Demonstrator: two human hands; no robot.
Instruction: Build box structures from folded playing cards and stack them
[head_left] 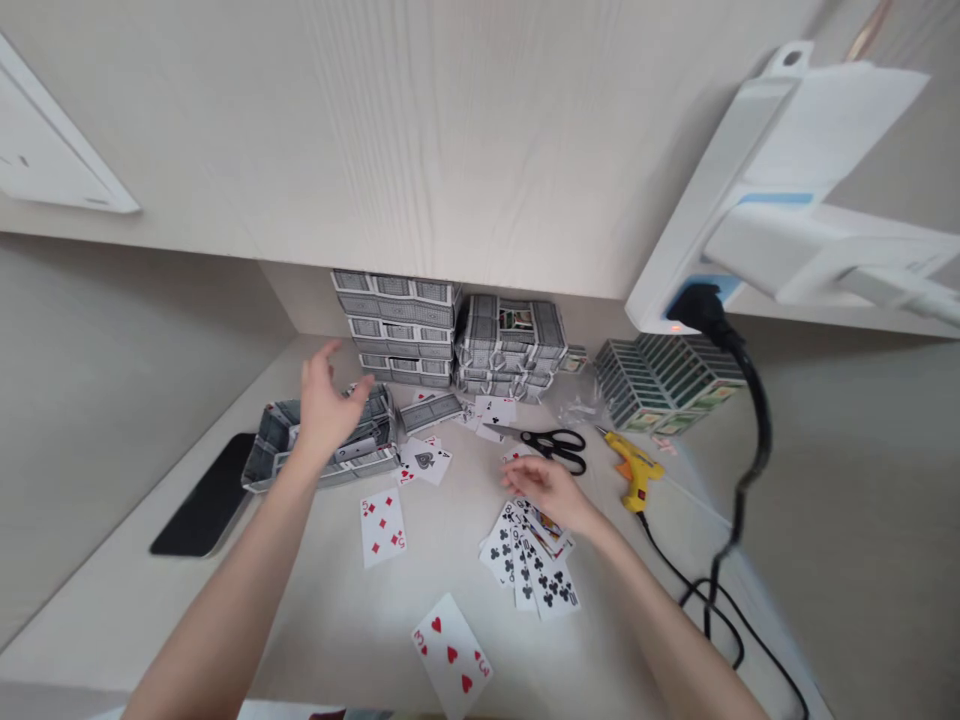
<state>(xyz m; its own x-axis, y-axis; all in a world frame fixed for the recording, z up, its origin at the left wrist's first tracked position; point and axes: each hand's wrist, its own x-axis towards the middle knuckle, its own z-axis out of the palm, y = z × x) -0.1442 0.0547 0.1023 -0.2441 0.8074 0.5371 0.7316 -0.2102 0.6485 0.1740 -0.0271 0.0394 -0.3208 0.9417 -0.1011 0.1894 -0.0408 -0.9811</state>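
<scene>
"Looking at the grey, open-topped tray made of patterned playing cards [381,462], where does it sit?"

"On the left of the pale, smooth tabletop [330,620], near a flat black slab with rounded corners [206,500]. The left hand [330,405] is over it, thumb and fingers spread wide, with nothing visible between them. Whether a finger touches the rim, I can't tell."

"And the right hand [551,492]?"

"Loosely curled, above a fan of white club cards [525,565]. Its fingertips are bunched, so I can't tell whether they pinch anything."

"Why spread those cards?"

"Probably so that each edge shows and lifts easily. The white five of diamonds [383,527] lies separately, between fan and tray."

"Why keep the black-handled metal scissors [535,439] and yellow plastic glue gun [637,468] there?"

"They seem placed for the right hand's reach; the gun's thin black cord trails down the right side, presumably out of the way."

"And behind?"

"Grey card-built boxes [405,325] stand stacked beneath the pale wooden panel [450,140], likely to save space, with a green-striped block [667,385] farther right."
</scene>
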